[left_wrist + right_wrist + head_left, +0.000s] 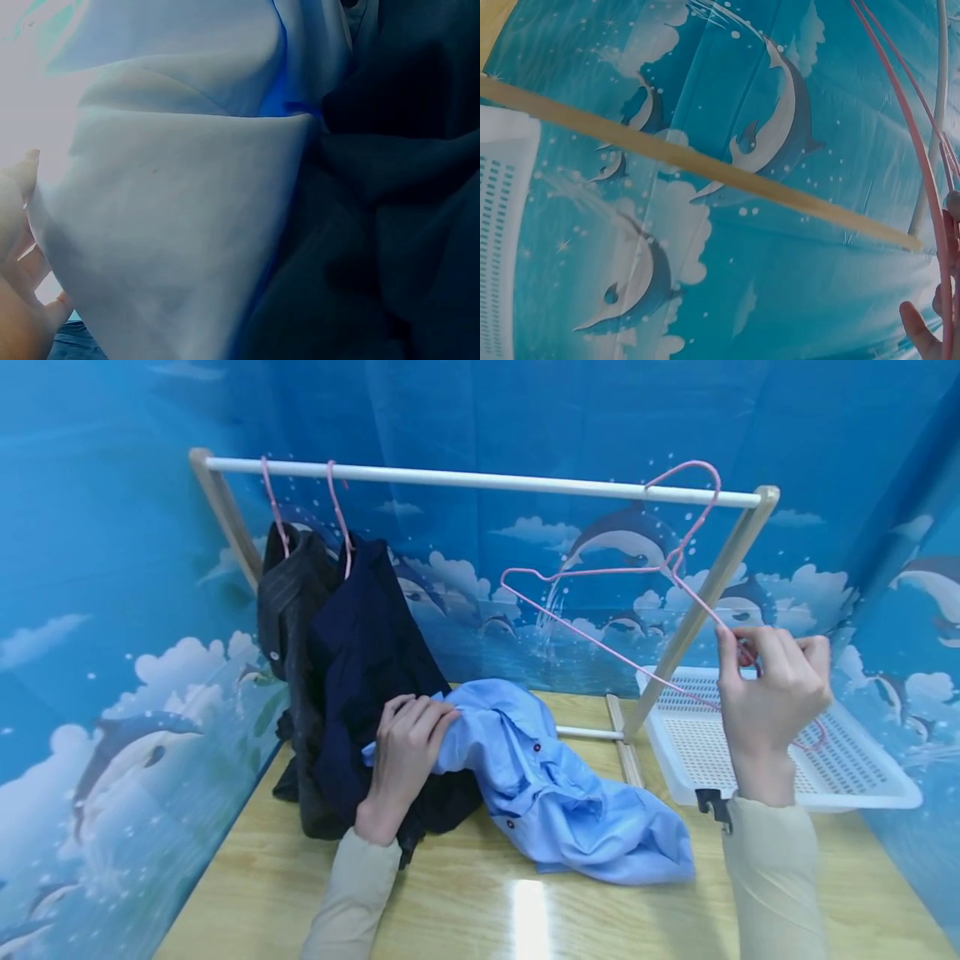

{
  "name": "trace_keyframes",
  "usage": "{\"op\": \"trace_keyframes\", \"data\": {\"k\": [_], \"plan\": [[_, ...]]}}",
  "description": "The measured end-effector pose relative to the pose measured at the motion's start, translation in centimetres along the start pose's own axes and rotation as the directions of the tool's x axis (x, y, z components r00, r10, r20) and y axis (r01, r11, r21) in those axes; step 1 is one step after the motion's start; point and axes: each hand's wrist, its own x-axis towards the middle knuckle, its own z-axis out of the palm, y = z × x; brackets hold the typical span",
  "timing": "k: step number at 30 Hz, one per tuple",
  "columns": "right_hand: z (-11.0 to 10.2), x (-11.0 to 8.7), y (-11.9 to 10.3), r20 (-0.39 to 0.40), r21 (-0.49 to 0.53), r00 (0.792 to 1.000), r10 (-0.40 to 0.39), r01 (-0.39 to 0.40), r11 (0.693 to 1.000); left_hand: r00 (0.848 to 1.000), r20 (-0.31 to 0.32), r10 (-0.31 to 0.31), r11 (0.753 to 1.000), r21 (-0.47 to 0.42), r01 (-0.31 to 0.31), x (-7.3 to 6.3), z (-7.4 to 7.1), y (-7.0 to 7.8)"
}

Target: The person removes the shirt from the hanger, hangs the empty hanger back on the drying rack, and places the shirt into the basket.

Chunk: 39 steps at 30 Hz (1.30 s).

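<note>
In the head view my left hand (408, 739) grips one end of a crumpled light blue shirt (577, 814) with small dark red buttons. The raised end of the shirt is partly covered by my fingers, and the rest lies on the table. Pale cloth (172, 225) fills much of the left wrist view, with fingertips at its left edge. My right hand (776, 693) pinches the right arm of a pink hanger (600, 572). The hanger carries no garment and tilts down to the right, its hook overlapping the white rail (480, 479).
Dark clothes (360, 652) hang on pink hangers at the rack's left, close to my left hand. The rack's wooden right leg (701, 602) stands behind the hanger. A white perforated basket (892, 789) sits at right on the wooden table (457, 893). Dolphin-print curtains surround everything.
</note>
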Motion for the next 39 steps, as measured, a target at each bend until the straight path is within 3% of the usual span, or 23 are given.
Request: {"op": "trace_keyframes", "data": {"k": [8, 19, 28, 34, 39], "plan": [[2.0, 1.7, -1.0, 0.125, -0.013, 0.990, -0.057, 0.059, 0.998, 1.000, 0.006, 0.006, 1.000, 0.004, -0.006, 0.0, -0.1, 0.0], [3.6, -0.1, -1.0, 0.181, 0.067, 0.982, -0.062, 0.050, 0.997, 1.000, 0.022, -0.001, 1.000, 0.010, 0.001, -0.1, 0.1, 0.1], [3.4, -0.3, -0.8, 0.239, 0.044, 0.967, -0.094, 0.086, 0.995, 1.000, 0.027, 0.001, 1.000, 0.004, -0.002, -0.1, 0.1, 0.1], [2.9, -0.2, -1.1, 0.234, 0.008, 0.961, -0.150, 0.152, 0.988, 1.000, 0.026, 0.003, 1.000, -0.003, -0.003, -0.1, 0.1, 0.2], [2.2, -0.2, -1.9, 0.171, 0.004, 0.954, -0.245, 0.248, 0.969, 1.000, 0.026, 0.006, 1.000, -0.008, -0.005, -0.1, 0.1, 0.2]]}}
